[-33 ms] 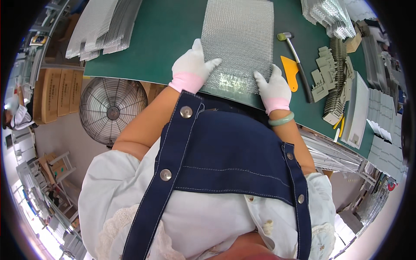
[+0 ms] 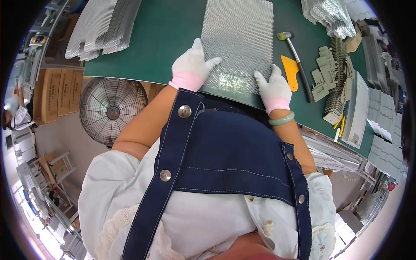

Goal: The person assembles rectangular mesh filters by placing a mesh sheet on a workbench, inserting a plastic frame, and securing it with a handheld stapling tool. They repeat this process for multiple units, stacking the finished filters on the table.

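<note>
A silvery expanded-metal mesh sheet [image 2: 238, 39] lies lengthwise before me on the green table, its near end by the table's front edge. My left hand [image 2: 189, 67], in a white glove with a pink cuff, holds the sheet's left edge. Its thumb lies over the mesh and the index finger points forward along the side. On the right edge, my right hand [image 2: 276, 89], gloved alike, grips the sheet with its thumb over the mesh. The other fingers of both hands are mostly hidden.
Right of the sheet lie a mallet [image 2: 297, 58], an orange scraper [image 2: 290, 73] and grey plastic brackets [image 2: 326, 71]. Mesh stacks stand at the far left [image 2: 102, 26] and far right [image 2: 329, 17]. A floor fan [image 2: 113, 113] is below the table's left side, near cardboard boxes [image 2: 56, 95].
</note>
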The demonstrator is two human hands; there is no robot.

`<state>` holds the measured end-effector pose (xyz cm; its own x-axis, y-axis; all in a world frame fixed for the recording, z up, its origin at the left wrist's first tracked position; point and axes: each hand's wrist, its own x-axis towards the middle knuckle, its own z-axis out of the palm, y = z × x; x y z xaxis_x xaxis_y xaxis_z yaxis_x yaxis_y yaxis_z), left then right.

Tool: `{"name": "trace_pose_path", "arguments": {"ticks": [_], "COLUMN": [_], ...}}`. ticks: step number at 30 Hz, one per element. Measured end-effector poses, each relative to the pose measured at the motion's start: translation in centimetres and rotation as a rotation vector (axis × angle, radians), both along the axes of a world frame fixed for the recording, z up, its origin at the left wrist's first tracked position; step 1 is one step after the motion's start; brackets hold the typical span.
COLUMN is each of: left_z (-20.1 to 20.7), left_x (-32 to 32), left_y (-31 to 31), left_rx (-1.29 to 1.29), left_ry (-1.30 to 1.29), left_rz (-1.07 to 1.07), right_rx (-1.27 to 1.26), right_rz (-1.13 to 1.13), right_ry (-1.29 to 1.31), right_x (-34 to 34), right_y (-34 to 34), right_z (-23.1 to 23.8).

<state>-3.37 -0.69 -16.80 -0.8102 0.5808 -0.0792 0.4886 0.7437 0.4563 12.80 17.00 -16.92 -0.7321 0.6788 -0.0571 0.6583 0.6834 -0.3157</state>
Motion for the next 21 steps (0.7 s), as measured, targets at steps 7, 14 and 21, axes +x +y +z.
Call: {"name": "trace_pose_path", "arguments": {"ticks": [7,14,21], "left_z": [-0.1,-0.2,-1.4], "left_x": [-0.3,-0.9,0.1], "left_y": [0.4,0.3,-0.3], "left_rx": [-0.049,-0.017,0.104], "left_ry": [-0.005,0.024,0.049], "left_rz": [0.004,-0.01,0.033], "right_rx": [-0.007,0.014,0.019], "right_rz": [-0.014,-0.014,-0.032], "right_ry": [-0.009,0.094,0.003], "right_x": [0.0,0.3,-0.5], "right_y": [0.0,0.0,0.0], "right_z": [-0.3,-0.9,-0.3]}}
